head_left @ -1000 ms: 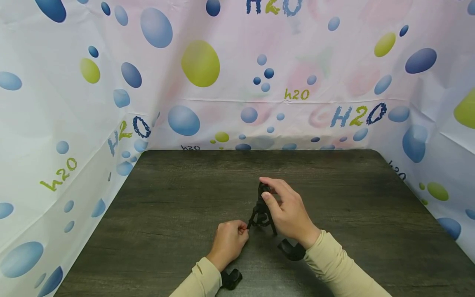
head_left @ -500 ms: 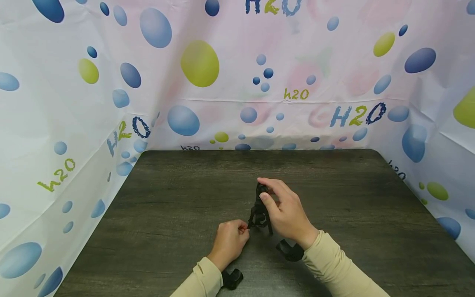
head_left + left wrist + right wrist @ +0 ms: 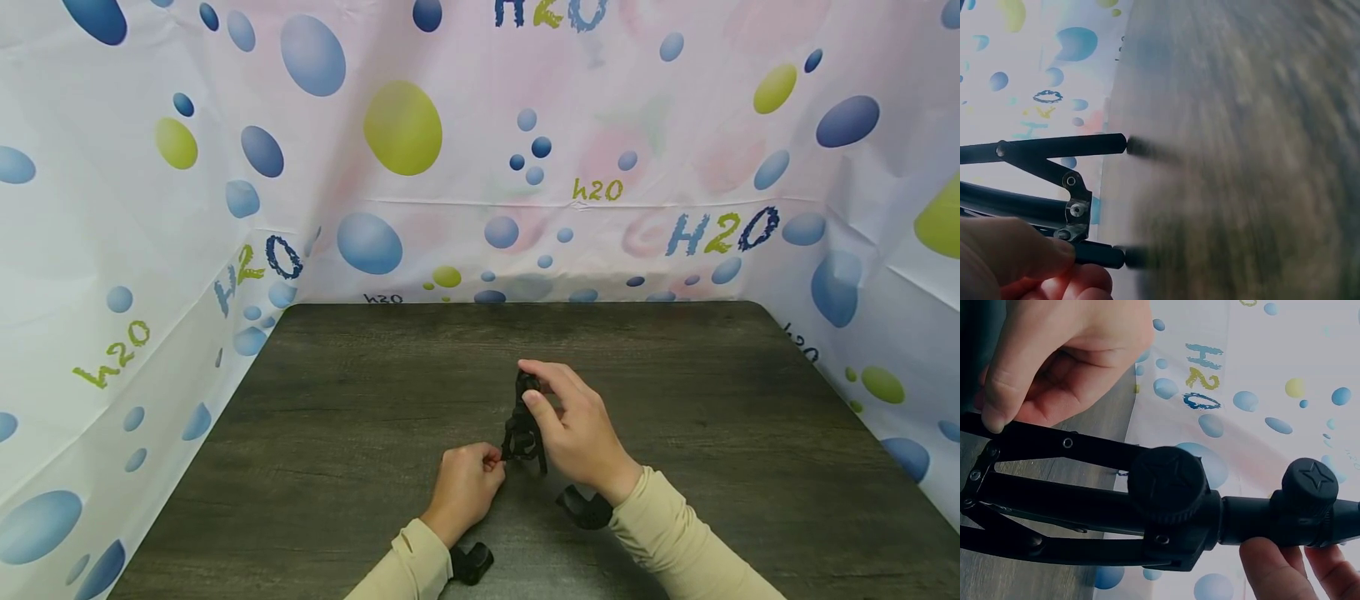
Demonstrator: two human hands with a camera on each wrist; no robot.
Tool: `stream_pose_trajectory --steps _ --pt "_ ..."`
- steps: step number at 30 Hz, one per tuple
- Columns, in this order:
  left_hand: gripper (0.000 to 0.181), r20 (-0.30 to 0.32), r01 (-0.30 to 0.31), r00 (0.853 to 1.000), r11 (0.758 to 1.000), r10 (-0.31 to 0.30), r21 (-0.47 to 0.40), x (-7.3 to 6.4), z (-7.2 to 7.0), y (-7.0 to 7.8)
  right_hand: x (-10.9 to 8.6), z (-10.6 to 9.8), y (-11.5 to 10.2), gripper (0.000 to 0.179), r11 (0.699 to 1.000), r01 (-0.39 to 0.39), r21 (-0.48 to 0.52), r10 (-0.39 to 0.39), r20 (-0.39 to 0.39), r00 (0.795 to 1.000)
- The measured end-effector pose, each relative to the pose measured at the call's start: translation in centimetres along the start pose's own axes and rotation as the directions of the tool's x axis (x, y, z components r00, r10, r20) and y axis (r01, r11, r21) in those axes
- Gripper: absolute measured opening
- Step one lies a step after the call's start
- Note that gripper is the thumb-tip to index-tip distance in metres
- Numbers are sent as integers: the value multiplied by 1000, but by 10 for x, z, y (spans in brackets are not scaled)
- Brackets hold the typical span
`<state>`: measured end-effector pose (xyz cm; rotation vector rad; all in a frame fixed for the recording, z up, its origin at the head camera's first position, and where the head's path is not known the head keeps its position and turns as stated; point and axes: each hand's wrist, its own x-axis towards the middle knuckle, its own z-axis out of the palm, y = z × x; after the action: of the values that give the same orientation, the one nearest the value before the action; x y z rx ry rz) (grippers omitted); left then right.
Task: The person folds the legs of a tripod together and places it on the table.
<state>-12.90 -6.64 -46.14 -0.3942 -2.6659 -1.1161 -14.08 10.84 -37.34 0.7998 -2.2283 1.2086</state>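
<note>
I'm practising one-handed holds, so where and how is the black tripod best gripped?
Probably by the slim neck between its large knob and small knob, from the person's right: the black tripod is roughly upright, that part is straight and clear of the hinged leg braces, and the left hand pinches a leg on the other side.

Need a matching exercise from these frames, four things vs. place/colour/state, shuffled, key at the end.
Column 1
1. Left hand
2. Right hand
3. Tripod
4. Tabletop

Column 2
A. Black, with two round, star-marked knobs
B. Dark, with a wood-grain look
C. Holds the upper section
D. Pinches a leg near its lower end

Pairs: 1-D, 2-C, 3-A, 4-B
</note>
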Motion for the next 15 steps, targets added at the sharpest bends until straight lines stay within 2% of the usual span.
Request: stream_pose_trajectory --steps 10,15 --pt "5 -28 -9 1000 1000 9 5 0 1 -1 1 0 0 33 1000 7 -8 -7 2 1000" --pt "4 -5 -12 1000 1000 12 16 1 -1 -1 0 -1 0 34 1000 3 -14 -3 16 1000"
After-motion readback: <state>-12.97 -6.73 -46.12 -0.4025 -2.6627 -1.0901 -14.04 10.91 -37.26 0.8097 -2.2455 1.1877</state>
